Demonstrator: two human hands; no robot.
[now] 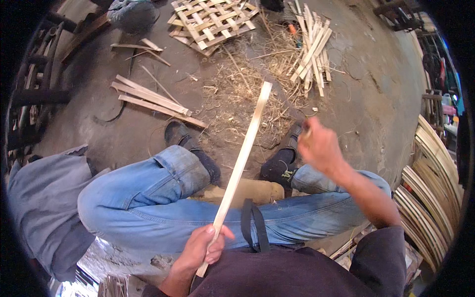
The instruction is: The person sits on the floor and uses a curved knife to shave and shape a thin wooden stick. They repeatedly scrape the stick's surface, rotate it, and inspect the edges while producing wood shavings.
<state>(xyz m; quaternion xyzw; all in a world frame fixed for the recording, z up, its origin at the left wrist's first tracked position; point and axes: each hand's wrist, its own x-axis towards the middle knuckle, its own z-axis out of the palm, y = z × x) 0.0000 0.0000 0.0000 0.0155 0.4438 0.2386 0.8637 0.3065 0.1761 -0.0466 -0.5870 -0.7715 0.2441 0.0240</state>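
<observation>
A long pale bamboo strip [242,159] slants up from my lap, its far end over the shavings on the floor. Near its lower end my left hand [204,246] is closed around it, with the thumb on top. My right hand [321,146] is a fist out over my right foot, apart from the strip and slightly blurred. In that fist is what looks like a knife [291,103], its narrow dark blade pointing away and to the left, hard to tell from the floor. Curly shavings [230,96] lie beyond my feet.
A woven lattice of strips [213,22] lies at the far middle. Loose strips are piled at far right [312,49], and several more strips [148,99] lie to the left. Bundled long strips [425,198] stand at my right. Grey cloth [47,198] lies at my left.
</observation>
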